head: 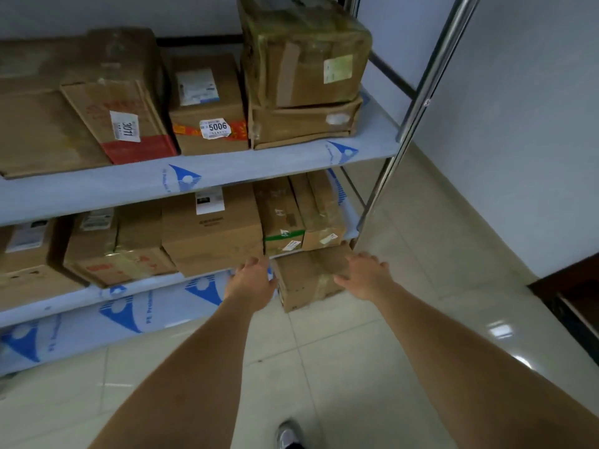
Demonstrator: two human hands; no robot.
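Small brown cardboard box (pixel 308 280) at rack's lowest level, 5 o'clock of large plain carton (pixel 210 231). Left hand (pixel 251 280) open at its 9 o'clock side, right hand (pixel 366 275) spread on 3 o'clock corner; neither gripping. Risk: lifted box snags film-covered shelf edge (pixel 94 294) overhead, slips from palms.

Brown cardboard box (pixel 304 280); pale blue shelf liner (pixel 97 189) with darker blue triangle logos.

- Your right hand (pixel 366 276) lies on the small cardboard box (pixel 301 281), fingers spread.
- Your left hand (pixel 251 280) sits at its left edge, just under the shelf (pixel 90 294).
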